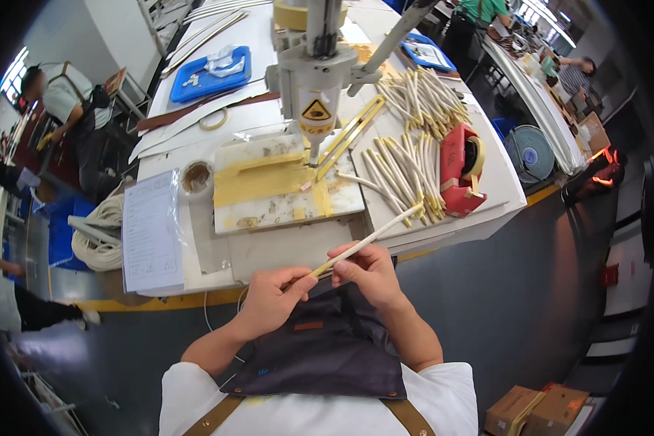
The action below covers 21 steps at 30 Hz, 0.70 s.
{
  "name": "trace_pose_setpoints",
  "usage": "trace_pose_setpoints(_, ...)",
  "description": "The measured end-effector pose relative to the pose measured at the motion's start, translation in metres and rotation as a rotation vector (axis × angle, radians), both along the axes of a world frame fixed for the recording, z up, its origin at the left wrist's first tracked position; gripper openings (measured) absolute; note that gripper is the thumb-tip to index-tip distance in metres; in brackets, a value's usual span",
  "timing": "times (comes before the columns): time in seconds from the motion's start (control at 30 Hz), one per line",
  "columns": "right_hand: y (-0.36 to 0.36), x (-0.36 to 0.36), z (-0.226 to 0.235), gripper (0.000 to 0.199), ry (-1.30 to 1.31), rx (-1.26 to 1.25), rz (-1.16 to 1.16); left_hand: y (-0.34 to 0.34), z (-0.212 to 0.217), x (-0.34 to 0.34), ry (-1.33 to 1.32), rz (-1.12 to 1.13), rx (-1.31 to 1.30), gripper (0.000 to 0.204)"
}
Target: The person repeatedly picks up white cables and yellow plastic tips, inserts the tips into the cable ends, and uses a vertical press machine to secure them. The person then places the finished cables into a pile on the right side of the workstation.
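White shirt (443,396) cropped, left hand (270,299) hides one end of the rod (378,234).

A warning-triangle label (317,112) marks the machine head (292,73) — print on the white sheet (152,236) is too small to read.

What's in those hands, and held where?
A thin, cream-white, rod-shaped piece with yellow ends: the left fingers grip its near yellow end; the right fingers hold it just farther along.

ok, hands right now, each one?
Left hand: closed, holding the white cord by its yellow near end.
Right hand: closed, thumb and fingers on the same cord, farther along.
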State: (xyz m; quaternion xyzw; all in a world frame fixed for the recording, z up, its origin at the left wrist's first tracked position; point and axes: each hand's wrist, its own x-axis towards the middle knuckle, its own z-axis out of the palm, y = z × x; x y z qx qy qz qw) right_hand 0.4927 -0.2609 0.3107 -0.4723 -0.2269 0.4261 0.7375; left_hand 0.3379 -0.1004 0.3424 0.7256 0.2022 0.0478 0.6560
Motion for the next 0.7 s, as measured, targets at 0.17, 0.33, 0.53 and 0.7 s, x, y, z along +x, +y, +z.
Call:
trace_pose_setpoints(0.17, 0.003, 0.017, 0.006, 0.025, 0.006, 0.008, -0.052, 0.009, 0.001, -0.003, 0.124, 0.004, -0.027, 0.025)
trace_pose_setpoints(0.33, 0.007, 0.030, 0.004, 0.023, 0.122, 0.201, -0.057, 0.036, -0.016, -0.018, 0.094, -0.233, -0.273, 0.027)
trace_pose_setpoints(0.53, 0.032, 0.048, -0.003, 0.025, 0.129, 0.108, -0.219, 0.039, -0.008, -0.015, -0.044, -0.060, 0.500, 0.020)
trace_pose_setpoints(0.7, 0.071, 0.083, -0.008, 0.035, -0.209, -0.154, -0.436, 0.047, -0.022, 0.017, -0.151, 0.119, 0.904, 0.013)
